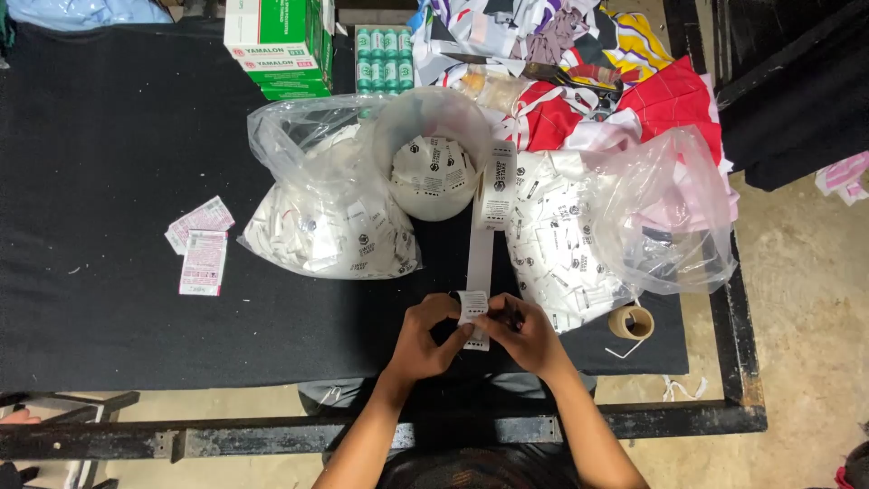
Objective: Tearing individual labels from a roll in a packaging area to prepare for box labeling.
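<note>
Landmark: white bucket of labels.
Label strip: running from the bucket's rim toward you.
Left hand: you are pinching the strip's near end.
Right hand: you are gripping that end too.
Tape roll: lying right of your hands.

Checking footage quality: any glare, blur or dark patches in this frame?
Head view: glare on the clear plastic bags; the black table swallows shadow detail; both hands, left hand and right hand, and the label strip look slightly soft; edges bend mildly.
</note>
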